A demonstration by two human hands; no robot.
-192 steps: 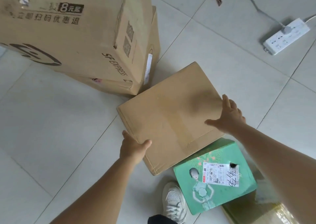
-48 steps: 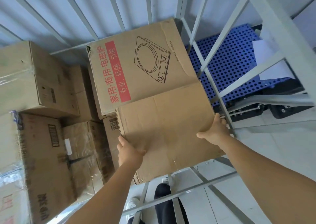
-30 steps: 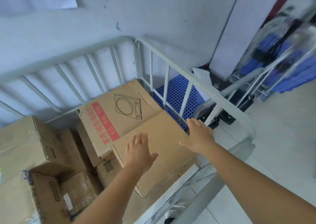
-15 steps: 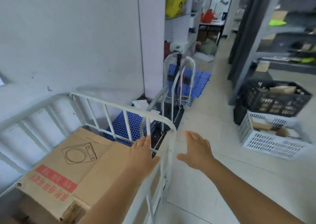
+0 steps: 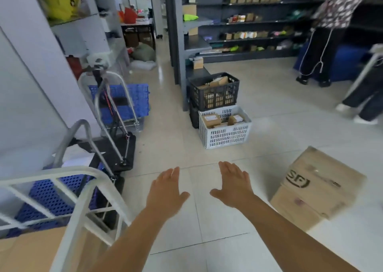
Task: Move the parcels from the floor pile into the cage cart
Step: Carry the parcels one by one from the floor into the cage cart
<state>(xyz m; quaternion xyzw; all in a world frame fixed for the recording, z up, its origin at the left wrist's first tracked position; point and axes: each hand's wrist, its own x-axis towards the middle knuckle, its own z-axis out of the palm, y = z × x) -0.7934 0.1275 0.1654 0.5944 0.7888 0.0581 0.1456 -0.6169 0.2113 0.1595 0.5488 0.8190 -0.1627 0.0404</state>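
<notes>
A parcel (image 5: 317, 186) sits on the floor (image 5: 207, 230), right of both hands. Left hand (image 5: 165, 190) and right hand (image 5: 234, 185) hover flat, fingers straight, grasping nothing. The cart (image 5: 83, 190) stands left.

**A parcel depot with storage shelves**

The place is a parcel station or small warehouse. Dark metal shelves (image 5: 244, 20) along the back carry many small cartons and bags. On the tiled floor (image 5: 269, 110) stand a black crate (image 5: 215, 91) and a white crate (image 5: 226, 128) with small boxes inside. Folded hand trolleys (image 5: 116, 114) lean at the wall, near a white cage cart (image 5: 68, 188). A cardboard box (image 5: 317, 186) bears a courier mark.
</notes>
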